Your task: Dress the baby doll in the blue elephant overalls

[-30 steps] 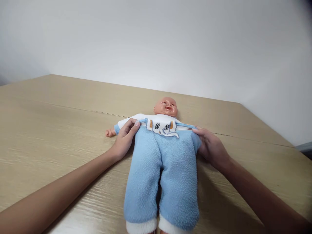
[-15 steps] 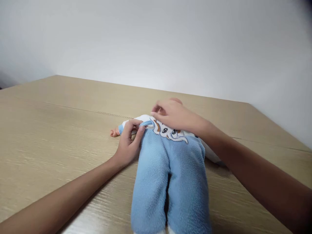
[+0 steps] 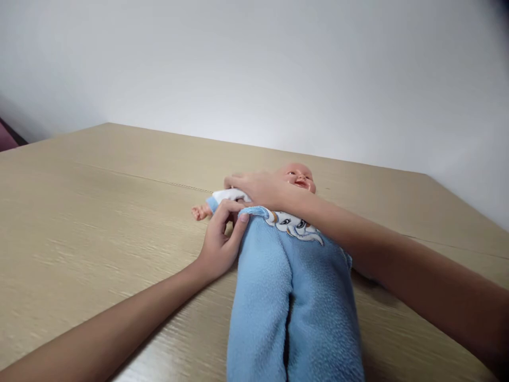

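Note:
A baby doll [image 3: 295,172] lies on its back, its head at the far end. It wears blue fleece overalls [image 3: 262,286] with an embroidered animal face on the bib, over a white sleeve [image 3: 227,197] with a blue cuff. My left hand [image 3: 225,239] pinches the upper side edge of the overalls between thumb and fingers. Across the doll's chest reaches my right hand [image 3: 258,188], its fingers bent over the white sleeve near the shoulder. That hand is slightly blurred, and whether it grips the sleeve is hidden. My right forearm covers part of the bib and the doll's other arm.
The doll rests on a light wooden table [image 3: 119,223] with a thin seam running across it. A pale wall [image 3: 254,74] stands behind the table's far edge. Something dark pink [image 3: 7,138] shows at the far left.
My right hand has moved left, from above the bib to the doll's shoulder and sleeve, uncovering the doll's head. My left hand keeps its pinch. The view has shifted slightly left.

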`<state>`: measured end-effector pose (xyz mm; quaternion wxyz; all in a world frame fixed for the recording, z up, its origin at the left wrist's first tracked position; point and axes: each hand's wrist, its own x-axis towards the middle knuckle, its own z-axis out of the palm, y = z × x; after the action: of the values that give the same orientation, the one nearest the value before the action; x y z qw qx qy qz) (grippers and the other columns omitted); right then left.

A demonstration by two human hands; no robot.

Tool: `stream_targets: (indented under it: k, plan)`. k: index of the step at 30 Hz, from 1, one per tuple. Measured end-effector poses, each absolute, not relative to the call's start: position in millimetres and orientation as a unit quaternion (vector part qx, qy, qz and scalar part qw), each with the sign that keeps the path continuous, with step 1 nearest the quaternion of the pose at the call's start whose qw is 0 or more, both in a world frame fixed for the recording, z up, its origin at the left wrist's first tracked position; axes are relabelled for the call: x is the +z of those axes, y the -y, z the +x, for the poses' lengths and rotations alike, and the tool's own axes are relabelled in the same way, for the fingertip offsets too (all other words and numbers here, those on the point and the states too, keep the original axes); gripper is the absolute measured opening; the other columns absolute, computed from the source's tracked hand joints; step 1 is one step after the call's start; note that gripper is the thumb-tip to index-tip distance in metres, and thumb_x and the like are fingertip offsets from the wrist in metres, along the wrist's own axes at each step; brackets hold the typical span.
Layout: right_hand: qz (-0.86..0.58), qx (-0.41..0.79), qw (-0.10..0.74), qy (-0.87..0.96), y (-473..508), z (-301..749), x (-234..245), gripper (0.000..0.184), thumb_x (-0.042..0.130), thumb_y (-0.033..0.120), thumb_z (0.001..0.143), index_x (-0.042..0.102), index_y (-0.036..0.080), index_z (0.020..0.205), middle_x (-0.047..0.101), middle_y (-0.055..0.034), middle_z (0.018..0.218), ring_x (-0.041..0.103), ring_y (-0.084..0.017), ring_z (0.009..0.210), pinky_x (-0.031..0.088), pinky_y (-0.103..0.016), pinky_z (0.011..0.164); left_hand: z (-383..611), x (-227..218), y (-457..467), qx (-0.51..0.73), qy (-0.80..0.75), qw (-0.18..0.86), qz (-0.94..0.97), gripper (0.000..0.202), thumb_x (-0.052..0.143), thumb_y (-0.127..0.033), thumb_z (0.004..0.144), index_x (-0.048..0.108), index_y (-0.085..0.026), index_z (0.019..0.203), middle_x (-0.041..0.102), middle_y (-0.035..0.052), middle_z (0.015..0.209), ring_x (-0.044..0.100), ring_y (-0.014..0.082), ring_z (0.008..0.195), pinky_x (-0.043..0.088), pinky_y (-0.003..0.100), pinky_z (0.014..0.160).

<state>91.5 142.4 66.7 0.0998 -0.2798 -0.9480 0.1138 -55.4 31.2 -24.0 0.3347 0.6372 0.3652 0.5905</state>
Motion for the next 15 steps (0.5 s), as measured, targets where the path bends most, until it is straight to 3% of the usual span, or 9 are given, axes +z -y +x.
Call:
stream_targets:
  k: [3, 7, 10, 15]
  plan:
    - [-0.291, 0.088, 0.181, 0.935, -137.3, 112.8, 69.2, 0.029, 0.063, 0.024, 0.093, 0.066, 0.02, 0.121, 0.076, -0.0079, 0.109, 0.067, -0.025, 0.09, 0.039, -0.033, 0.075, -55.8, -26.1, -29.1, 0.6, -0.356, 0.323, 0.639, 0.02, 0.06, -0.042, 0.11, 0.066, -0.025, 0.101, 0.062, 0.004, 0.096, 0.056, 0.0223, 0.092, 0.045, 0.034, 0.088]
    - [-0.297, 0.162, 0.247, 0.908, -132.7, 133.5, 66.6, 0.037, 0.059, 0.014, 0.088, 0.063, 0.02, 0.124, 0.074, -0.0063, 0.114, 0.069, -0.023, 0.1, 0.047, -0.033, 0.089, -58.7, -28.2, -25.6, 0.583, -0.354, 0.243, 0.689, 0.013, 0.06, -0.033, 0.11, 0.066, -0.024, 0.103, 0.067, 0.0052, 0.098, 0.061, 0.0225, 0.095, 0.047, 0.037, 0.092]
    - [-0.303, 0.216, 0.263, 0.89, -131.0, 141.4, 61.8, 0.042, 0.054, 0.007, 0.085, 0.061, 0.021, 0.124, 0.071, -0.0048, 0.116, 0.067, -0.021, 0.102, 0.049, -0.031, 0.091, -61.3, -28.8, -22.8, 0.582, -0.343, 0.138, 0.724, 0.005, 0.065, -0.024, 0.107, 0.069, -0.025, 0.108, 0.069, 0.007, 0.109, 0.064, 0.0241, 0.108, 0.049, 0.039, 0.102]
    - [-0.291, 0.221, 0.294, 0.883, -130.5, 143.2, 52.9, 0.048, 0.051, 0.002, 0.076, 0.063, 0.021, 0.119, 0.072, -0.0026, 0.108, 0.066, -0.02, 0.094, 0.049, -0.032, 0.086, -62.2, -35.0, -25.7, 0.614, -0.289, 0.022, 0.734, 0.017, 0.059, -0.021, 0.108, 0.066, -0.026, 0.122, 0.055, 0.0107, 0.132, 0.058, 0.0264, 0.129, 0.05, 0.047, 0.112]
